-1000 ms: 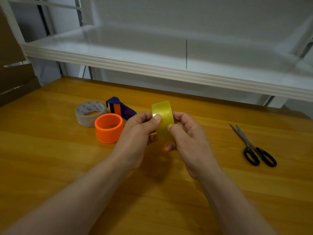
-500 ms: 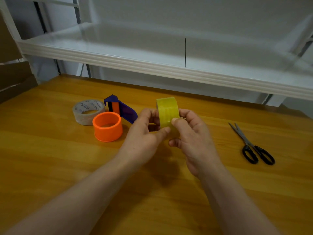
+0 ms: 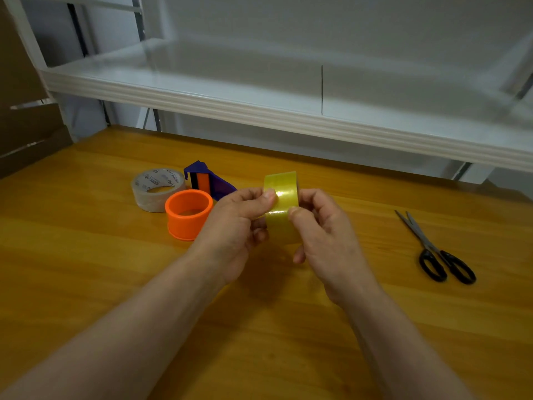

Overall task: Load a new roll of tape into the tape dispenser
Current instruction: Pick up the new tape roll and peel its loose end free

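A yellowish clear tape roll (image 3: 282,194) is held on edge above the wooden table (image 3: 86,269), between both hands. My left hand (image 3: 233,229) grips its left side, thumb pressed on the outer band. My right hand (image 3: 323,235) grips the right side, thumb tip on the band lower down. To the left lies the dispenser: a blue body (image 3: 209,180) with an orange and black part, and an orange ring (image 3: 189,213) standing in front of it. Part of the blue body is hidden behind my left hand.
A second clear tape roll with printed core (image 3: 157,189) lies flat left of the orange ring. Black-handled scissors (image 3: 435,249) lie on the right. A white shelf (image 3: 288,116) overhangs the table's far edge. Cardboard leans at far left.
Both hands keep hold of the roll at about the same height. The thumbs have shifted along the outer band, the left one higher, the right one lower.
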Motion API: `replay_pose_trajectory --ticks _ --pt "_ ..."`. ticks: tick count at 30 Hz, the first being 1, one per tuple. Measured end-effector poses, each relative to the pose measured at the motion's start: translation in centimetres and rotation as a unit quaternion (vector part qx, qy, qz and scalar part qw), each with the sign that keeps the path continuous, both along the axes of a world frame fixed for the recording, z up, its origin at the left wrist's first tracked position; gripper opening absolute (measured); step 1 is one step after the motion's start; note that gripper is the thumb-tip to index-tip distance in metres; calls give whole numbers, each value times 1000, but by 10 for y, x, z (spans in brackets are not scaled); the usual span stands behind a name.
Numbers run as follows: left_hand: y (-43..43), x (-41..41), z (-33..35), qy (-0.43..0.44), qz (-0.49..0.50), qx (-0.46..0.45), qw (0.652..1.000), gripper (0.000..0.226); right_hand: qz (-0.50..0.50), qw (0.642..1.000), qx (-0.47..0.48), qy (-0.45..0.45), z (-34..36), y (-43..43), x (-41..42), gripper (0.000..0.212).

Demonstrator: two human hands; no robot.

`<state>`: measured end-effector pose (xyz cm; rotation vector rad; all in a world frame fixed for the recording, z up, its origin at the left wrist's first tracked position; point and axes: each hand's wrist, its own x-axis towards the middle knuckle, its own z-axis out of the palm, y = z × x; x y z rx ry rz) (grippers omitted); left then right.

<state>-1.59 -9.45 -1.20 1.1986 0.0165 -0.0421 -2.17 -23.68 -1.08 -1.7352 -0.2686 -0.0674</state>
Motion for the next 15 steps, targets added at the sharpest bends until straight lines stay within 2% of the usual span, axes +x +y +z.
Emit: replay_pose_trajectory --ticks 3,5,7,10,15 --pt "-1 0 0 2 -11 -7 1000 33 -2 1000 18 17 0 0 0 13" --pt "-2 -2 0 -29 -14 28 999 33 -14 999 40 23 1 -1 2 15" --pt "-5 -5 -2 -79 -17 106 991 24 -35 997 58 28 3 -3 3 17" --pt "-11 -9 -6 -127 -30 232 964 29 -58 993 88 44 5 -6 4 18" --pt "-11 -8 -7 -128 -17 186 974 24 -32 994 94 42 5 -5 2 19"
